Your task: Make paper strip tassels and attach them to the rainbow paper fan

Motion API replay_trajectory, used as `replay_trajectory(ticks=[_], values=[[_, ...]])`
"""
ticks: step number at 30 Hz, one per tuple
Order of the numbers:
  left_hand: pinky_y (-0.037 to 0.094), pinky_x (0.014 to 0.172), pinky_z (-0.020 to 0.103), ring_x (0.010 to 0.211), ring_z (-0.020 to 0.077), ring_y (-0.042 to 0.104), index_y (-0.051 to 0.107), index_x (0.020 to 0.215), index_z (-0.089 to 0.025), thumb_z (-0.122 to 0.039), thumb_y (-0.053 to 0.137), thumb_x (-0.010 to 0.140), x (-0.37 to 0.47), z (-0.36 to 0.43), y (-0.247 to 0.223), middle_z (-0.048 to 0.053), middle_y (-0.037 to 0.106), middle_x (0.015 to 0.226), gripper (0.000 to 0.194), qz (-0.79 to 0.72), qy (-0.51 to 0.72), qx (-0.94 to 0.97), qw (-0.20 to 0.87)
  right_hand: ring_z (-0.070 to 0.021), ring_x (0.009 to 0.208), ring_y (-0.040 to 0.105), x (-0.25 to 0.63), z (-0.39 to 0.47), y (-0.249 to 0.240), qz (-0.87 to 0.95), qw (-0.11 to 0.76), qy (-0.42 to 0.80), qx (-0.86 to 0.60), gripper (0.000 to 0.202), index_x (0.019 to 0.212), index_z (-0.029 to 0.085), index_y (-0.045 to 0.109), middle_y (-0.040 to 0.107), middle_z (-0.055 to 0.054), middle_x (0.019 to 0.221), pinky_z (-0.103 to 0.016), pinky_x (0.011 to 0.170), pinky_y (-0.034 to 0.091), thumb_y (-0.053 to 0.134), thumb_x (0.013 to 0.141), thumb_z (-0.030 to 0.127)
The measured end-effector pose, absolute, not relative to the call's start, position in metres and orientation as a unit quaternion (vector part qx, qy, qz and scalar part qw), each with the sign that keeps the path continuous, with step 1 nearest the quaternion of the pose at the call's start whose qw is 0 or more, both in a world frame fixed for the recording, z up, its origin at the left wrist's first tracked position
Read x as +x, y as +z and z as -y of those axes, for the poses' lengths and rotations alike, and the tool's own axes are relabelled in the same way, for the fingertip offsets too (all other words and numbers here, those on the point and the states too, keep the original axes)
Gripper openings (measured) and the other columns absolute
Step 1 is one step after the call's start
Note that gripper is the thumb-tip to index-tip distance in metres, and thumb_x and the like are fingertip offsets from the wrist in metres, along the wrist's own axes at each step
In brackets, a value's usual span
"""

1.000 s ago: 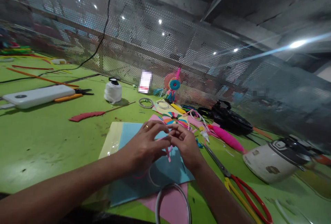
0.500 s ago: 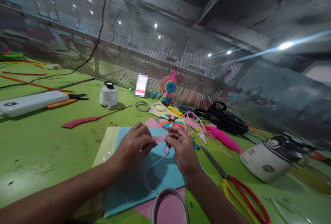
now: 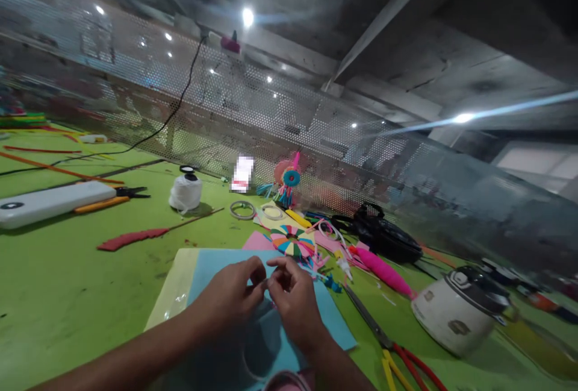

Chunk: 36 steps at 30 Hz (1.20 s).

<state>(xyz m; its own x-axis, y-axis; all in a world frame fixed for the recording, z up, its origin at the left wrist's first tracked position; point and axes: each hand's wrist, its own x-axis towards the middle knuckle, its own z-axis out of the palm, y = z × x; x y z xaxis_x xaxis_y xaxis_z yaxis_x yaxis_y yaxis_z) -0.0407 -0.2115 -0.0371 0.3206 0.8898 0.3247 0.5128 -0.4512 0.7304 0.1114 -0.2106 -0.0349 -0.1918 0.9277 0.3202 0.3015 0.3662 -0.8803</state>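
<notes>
My left hand [image 3: 235, 288] and my right hand [image 3: 293, 297] meet over a light blue sheet [image 3: 212, 264], thumbs and fingertips pinched close together. What they pinch is mostly hidden; a bit of pink and a thin pale strand show just below the fingertips. Under my hands, a ring with a pink centre [image 3: 287, 381] lies at the bottom edge of the view. Beyond the sheet is a disc of multicoloured segments [image 3: 292, 241]. Long scissors with red and yellow handles [image 3: 383, 340] lie to the right of my right hand.
On the green table [image 3: 54, 294] stand a white thread spool [image 3: 185, 193] and a white container with a dark lid [image 3: 456, 315]. Pliers [image 3: 111, 201], a white device [image 3: 54, 201], a red paper strip [image 3: 133, 239], a pink roll [image 3: 383, 272] and a black bag [image 3: 383, 231] lie around.
The camera view has tilted up, so the table sits lower. My hands have come closer together, and the pink strip that stretched between them is now mostly hidden.
</notes>
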Motion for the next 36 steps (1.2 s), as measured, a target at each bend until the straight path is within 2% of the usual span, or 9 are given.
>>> replay_trajectory(ticks=[5, 9, 13, 16, 20, 25, 30, 33, 36], values=[[0.034, 0.054, 0.024, 0.058, 0.0138, 0.049, 0.057, 0.073, -0.015, -0.030, 0.047, 0.076, -0.041, 0.204, -0.037, 0.001, 0.059, 0.064, 0.018, -0.442, 0.357, 0.727, 0.386, -0.0104, 0.057, 0.047, 0.111, 0.214, -0.032, 0.687, 0.460, 0.362, -0.431, 0.025, 0.097, 0.014, 0.057, 0.050, 0.002, 0.066, -0.023, 0.053, 0.039, 0.055, 0.072, 0.019], [0.026, 0.044, 0.023, 0.043, 0.0097, 0.038, 0.059, 0.068, -0.013, -0.043, 0.052, 0.073, -0.044, 0.200, -0.039, -0.001, 0.053, 0.055, 0.031, -0.436, 0.333, 0.676, 0.491, -0.0112, 0.060, 0.049, 0.111, 0.216, -0.032, 0.690, 0.475, 0.342, -0.425, 0.023, 0.098, 0.016, 0.057, 0.051, 0.001, 0.068, -0.024, 0.057, 0.041, 0.054, 0.075, 0.019], [0.015, 0.040, 0.023, 0.038, 0.0062, 0.026, 0.060, 0.067, -0.013, -0.052, 0.058, 0.067, -0.050, 0.200, -0.035, -0.005, 0.044, 0.047, 0.040, -0.417, 0.337, 0.637, 0.554, -0.0123, 0.065, 0.051, 0.112, 0.218, -0.032, 0.704, 0.479, 0.337, -0.401, 0.022, 0.099, 0.017, 0.056, 0.053, 0.000, 0.073, -0.025, 0.062, 0.043, 0.054, 0.078, 0.021], [0.016, 0.043, 0.022, 0.042, 0.0054, 0.027, 0.059, 0.066, -0.012, -0.047, 0.065, 0.061, -0.053, 0.203, -0.025, -0.005, 0.047, 0.052, 0.036, -0.413, 0.341, 0.613, 0.581, -0.0126, 0.067, 0.051, 0.112, 0.219, -0.030, 0.707, 0.472, 0.347, -0.397, 0.022, 0.099, 0.016, 0.056, 0.053, -0.001, 0.074, -0.025, 0.062, 0.043, 0.056, 0.078, 0.024], [0.025, 0.051, 0.021, 0.051, 0.0077, 0.037, 0.057, 0.061, -0.013, -0.037, 0.065, 0.058, -0.052, 0.204, -0.021, -0.004, 0.049, 0.054, 0.026, -0.396, 0.359, 0.598, 0.598, -0.0114, 0.065, 0.048, 0.111, 0.217, -0.035, 0.704, 0.469, 0.357, -0.396, 0.020, 0.098, 0.016, 0.057, 0.052, 0.001, 0.071, -0.024, 0.062, 0.041, 0.054, 0.079, 0.023], [0.023, 0.048, 0.022, 0.047, 0.0072, 0.032, 0.055, 0.060, -0.013, -0.029, 0.057, 0.058, -0.047, 0.193, -0.037, -0.005, 0.046, 0.049, 0.016, -0.411, 0.343, 0.619, 0.575, -0.0105, 0.060, 0.047, 0.109, 0.210, -0.048, 0.681, 0.475, 0.359, -0.426, 0.018, 0.094, 0.016, 0.057, 0.051, 0.002, 0.067, -0.023, 0.057, 0.039, 0.053, 0.077, 0.021], [0.024, 0.047, 0.022, 0.046, 0.0077, 0.033, 0.054, 0.057, -0.014, -0.032, 0.055, 0.062, -0.049, 0.185, -0.040, -0.005, 0.044, 0.046, 0.019, -0.429, 0.352, 0.653, 0.516, -0.0126, 0.060, 0.053, 0.116, 0.197, -0.033, 0.718, 0.389, 0.359, -0.452, 0.017, 0.081, 0.014, 0.060, 0.058, 0.000, 0.064, -0.025, 0.057, 0.043, 0.054, 0.078, 0.030], [0.026, 0.048, 0.022, 0.047, 0.0087, 0.037, 0.054, 0.056, -0.014, -0.033, 0.054, 0.064, -0.052, 0.184, -0.037, -0.004, 0.046, 0.048, 0.021, -0.440, 0.346, 0.668, 0.491, -0.0133, 0.066, 0.058, 0.126, 0.163, -0.012, 0.785, 0.336, 0.230, -0.467, 0.020, 0.077, 0.015, 0.064, 0.064, -0.002, 0.070, -0.024, 0.062, 0.045, 0.055, 0.079, 0.032], [0.030, 0.048, 0.023, 0.049, 0.0098, 0.041, 0.057, 0.060, -0.013, -0.032, 0.052, 0.066, -0.051, 0.186, -0.039, -0.002, 0.049, 0.050, 0.021, -0.415, 0.325, 0.696, 0.488, -0.0147, 0.073, 0.060, 0.131, 0.102, 0.007, 0.788, 0.321, 0.097, -0.516, 0.012, 0.073, 0.014, 0.065, 0.066, -0.004, 0.077, -0.026, 0.069, 0.045, 0.056, 0.077, 0.021]])
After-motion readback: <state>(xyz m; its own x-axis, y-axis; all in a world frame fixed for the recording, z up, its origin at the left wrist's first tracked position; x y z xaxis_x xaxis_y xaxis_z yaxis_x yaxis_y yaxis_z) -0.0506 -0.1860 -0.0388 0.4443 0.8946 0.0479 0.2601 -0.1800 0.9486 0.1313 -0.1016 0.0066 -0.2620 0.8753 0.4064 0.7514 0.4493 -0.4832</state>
